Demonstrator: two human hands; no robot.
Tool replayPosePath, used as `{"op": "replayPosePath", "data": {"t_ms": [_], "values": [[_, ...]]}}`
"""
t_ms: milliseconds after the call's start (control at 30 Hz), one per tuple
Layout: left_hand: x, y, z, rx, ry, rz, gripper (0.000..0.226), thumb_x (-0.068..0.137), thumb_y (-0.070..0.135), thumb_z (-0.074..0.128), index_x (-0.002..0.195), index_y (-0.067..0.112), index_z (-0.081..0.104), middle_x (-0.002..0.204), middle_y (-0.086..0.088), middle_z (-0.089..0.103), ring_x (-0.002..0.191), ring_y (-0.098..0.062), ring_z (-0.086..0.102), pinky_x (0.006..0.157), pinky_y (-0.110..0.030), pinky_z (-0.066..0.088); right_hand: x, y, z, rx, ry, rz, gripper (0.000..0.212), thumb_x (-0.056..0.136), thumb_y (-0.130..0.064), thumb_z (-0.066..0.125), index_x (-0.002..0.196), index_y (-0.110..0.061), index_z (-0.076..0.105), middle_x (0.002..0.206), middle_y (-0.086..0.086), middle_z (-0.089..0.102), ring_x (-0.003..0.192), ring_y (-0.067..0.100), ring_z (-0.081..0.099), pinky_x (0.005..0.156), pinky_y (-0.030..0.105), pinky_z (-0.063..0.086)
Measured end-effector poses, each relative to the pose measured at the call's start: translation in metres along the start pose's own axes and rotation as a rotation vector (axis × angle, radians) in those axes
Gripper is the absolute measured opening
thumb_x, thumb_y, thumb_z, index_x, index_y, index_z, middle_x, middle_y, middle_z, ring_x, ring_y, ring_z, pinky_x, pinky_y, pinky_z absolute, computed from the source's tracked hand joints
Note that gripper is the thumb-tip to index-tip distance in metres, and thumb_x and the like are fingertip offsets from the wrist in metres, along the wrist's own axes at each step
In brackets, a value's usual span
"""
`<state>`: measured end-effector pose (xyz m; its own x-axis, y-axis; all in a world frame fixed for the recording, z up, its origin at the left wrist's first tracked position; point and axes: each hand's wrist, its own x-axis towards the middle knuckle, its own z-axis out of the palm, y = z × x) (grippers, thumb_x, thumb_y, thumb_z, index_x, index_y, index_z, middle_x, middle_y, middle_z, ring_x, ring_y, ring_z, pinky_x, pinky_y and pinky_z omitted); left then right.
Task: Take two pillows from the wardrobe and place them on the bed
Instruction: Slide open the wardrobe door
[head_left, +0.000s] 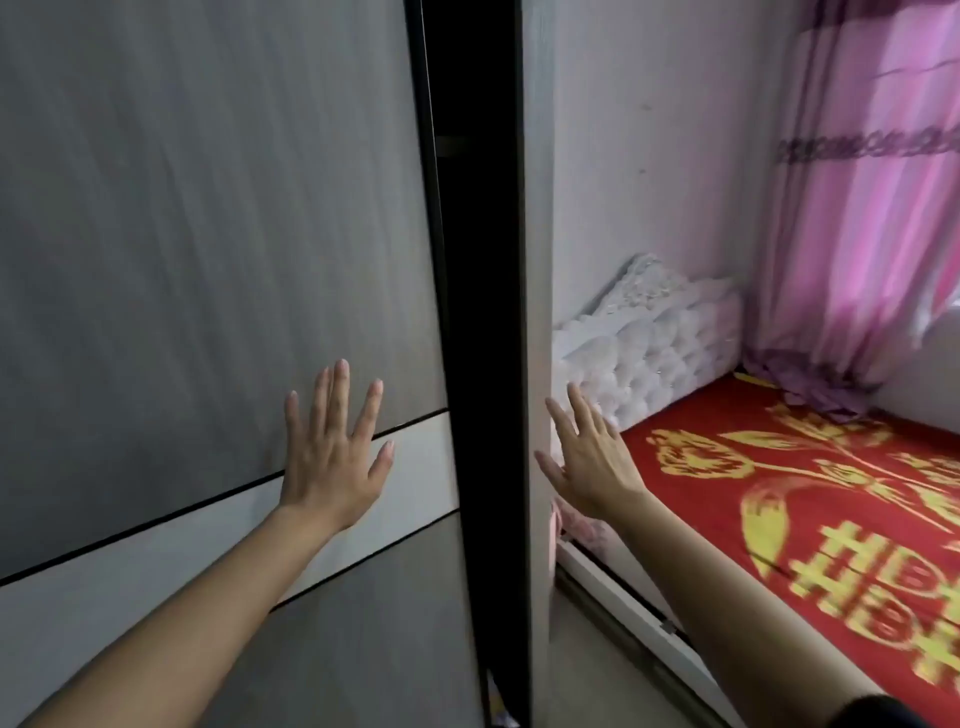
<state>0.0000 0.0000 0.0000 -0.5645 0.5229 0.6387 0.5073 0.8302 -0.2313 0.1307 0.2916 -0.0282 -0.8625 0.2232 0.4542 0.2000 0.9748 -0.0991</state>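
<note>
At nine o'clock in the view stands the grey wood-grain sliding wardrobe door (208, 234), crossed by a pale slanted band. The left hand (332, 462) lies flat on it, fingers spread, gripping nothing; the palm sits across the band near the door's right edge. At twelve o'clock runs the narrow dark gap of the wardrobe opening (480, 312), too black to show anything inside, so the pillows cannot be seen (they are presumably on a shelf behind the door). Just right of the gap is the pale end panel of the wardrobe (537, 260), and the right hand (589, 457) is open beside it, fingers splayed, holding nothing; whether it touches the panel I cannot tell.

At three o'clock is the white tufted headboard (660, 332), and from three to five o'clock the bed with a red cover printed in gold (779, 493), with a pink curtain (862, 208) beyond.

The step in hand looks like widening the gap. To do it well, press the left palm firmly and push straight toward nine o'clock along the track, not inward, so the door does not bind. The right hand can brace on the panel, clear of the gap.
</note>
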Motion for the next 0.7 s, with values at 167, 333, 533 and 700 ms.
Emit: {"op": "replayPosePath", "data": {"t_ms": [167, 333, 533, 700], "values": [[0.023, 0.002, 0.024, 0.112, 0.067, -0.073, 0.072, 0.091, 0.051, 0.033, 0.154, 0.018, 0.020, 0.161, -0.023, 0.000, 0.149, -0.039, 0.004, 0.115, -0.067, 0.008, 0.071, 0.006, 0.032, 0.251, 0.027, -0.130, 0.065, 0.099, -0.047, 0.040, 0.153, -0.018, 0.020, 0.160, 0.010, 0.022, 0.142, 0.028, 0.031, 0.114, 0.044, 0.035], [0.022, -0.016, 0.046, 0.227, 0.106, -0.135, 0.075, 0.091, 0.053, 0.039, 0.154, 0.019, 0.017, 0.161, -0.024, 0.002, 0.150, -0.038, 0.000, 0.116, -0.066, -0.001, 0.116, -0.028, 0.058, 0.734, 0.044, -0.034, 0.070, 0.096, -0.058, 0.040, 0.153, -0.023, 0.019, 0.155, 0.000, 0.031, 0.139, 0.017, 0.034, 0.109, 0.037, 0.038], [0.021, -0.039, 0.077, 0.337, 0.205, -0.056, 0.081, 0.089, 0.066, 0.044, 0.153, 0.021, 0.022, 0.162, -0.018, -0.008, 0.150, -0.036, -0.004, 0.113, -0.070, 0.001, 0.126, -0.081, 0.093, 1.227, -0.401, 0.179, 0.074, 0.098, -0.058, 0.033, 0.155, -0.021, 0.007, 0.159, 0.005, 0.029, 0.144, 0.023, 0.029, 0.106, 0.024, 0.023], [0.020, -0.040, 0.083, 0.330, 0.279, -0.043, 0.086, 0.085, 0.069, 0.048, 0.152, 0.022, 0.020, 0.162, -0.015, -0.010, 0.150, -0.035, -0.004, 0.114, -0.069, 0.002, 0.129, -0.083, 0.104, 1.207, -0.408, 0.190, 0.073, 0.098, -0.058, 0.030, 0.155, -0.020, 0.002, 0.154, 0.012, 0.036, 0.140, 0.028, 0.036, 0.101, 0.025, 0.028]]}}
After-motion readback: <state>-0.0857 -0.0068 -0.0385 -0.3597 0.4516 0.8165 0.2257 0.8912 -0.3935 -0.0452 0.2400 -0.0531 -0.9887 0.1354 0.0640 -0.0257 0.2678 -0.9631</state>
